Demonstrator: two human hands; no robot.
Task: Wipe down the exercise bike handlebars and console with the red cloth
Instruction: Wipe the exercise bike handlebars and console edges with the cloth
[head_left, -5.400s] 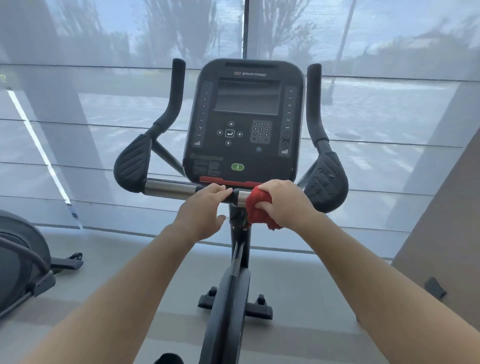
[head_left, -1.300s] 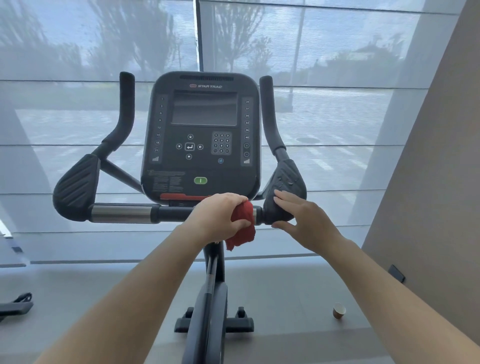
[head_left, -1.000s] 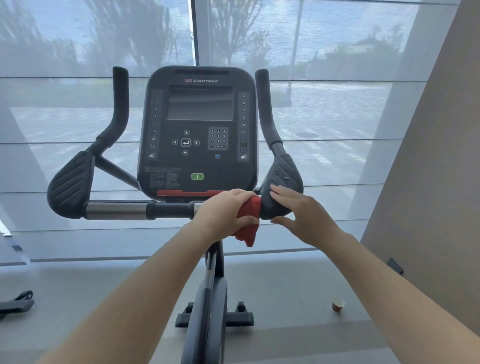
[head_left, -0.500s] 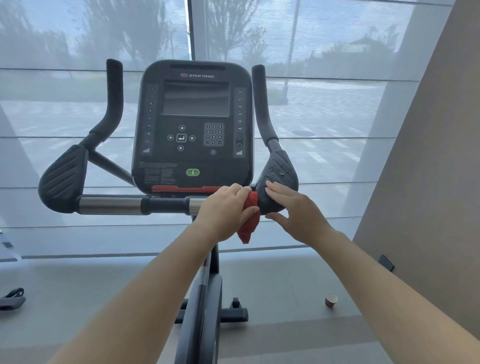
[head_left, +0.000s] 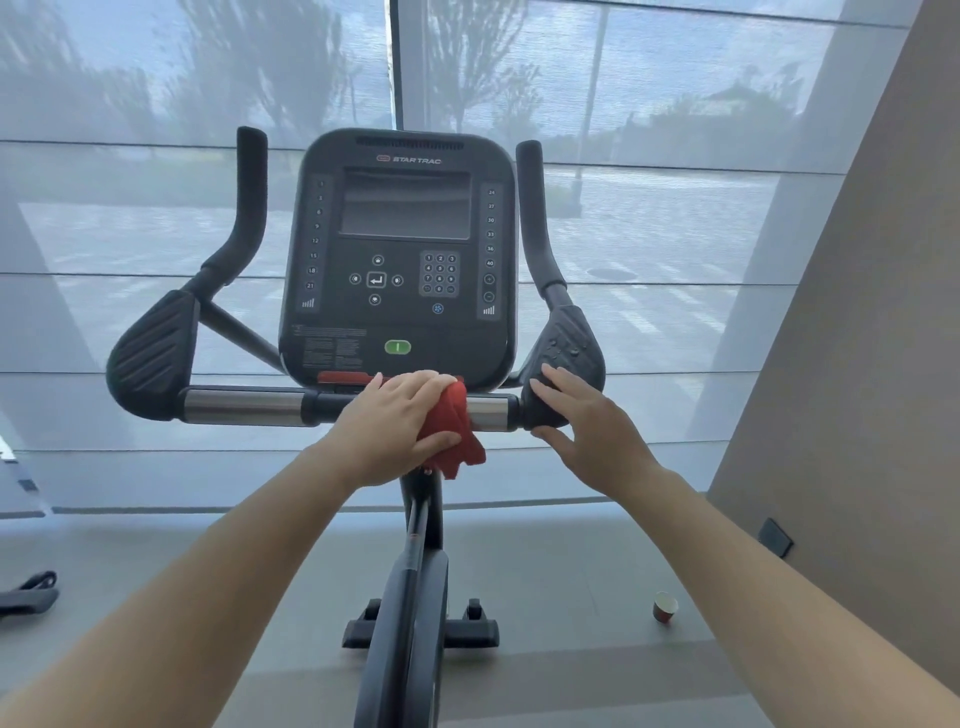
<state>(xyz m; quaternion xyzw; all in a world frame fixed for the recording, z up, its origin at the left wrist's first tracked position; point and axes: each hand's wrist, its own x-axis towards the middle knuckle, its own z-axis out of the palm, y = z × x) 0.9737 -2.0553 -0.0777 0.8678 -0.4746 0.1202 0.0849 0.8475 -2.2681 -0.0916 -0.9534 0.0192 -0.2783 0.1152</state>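
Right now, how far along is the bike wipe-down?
Nothing shows as finished. In hand: the left hand holds the red cloth on the crossbar below the console; the right hand rests on the right elbow pad. Likely left: console, both upright handles, left pad.

Soft, creased fabric of the red cloth (head_left: 453, 423); satin bare metal on the crossbar sleeve (head_left: 244, 408); matt black plastic on the console (head_left: 400, 325), glossier on its screen (head_left: 405, 205); ribbed matt left pad (head_left: 150, 358); finely textured matt upright grip (head_left: 249, 208); paper cup (head_left: 665, 607)
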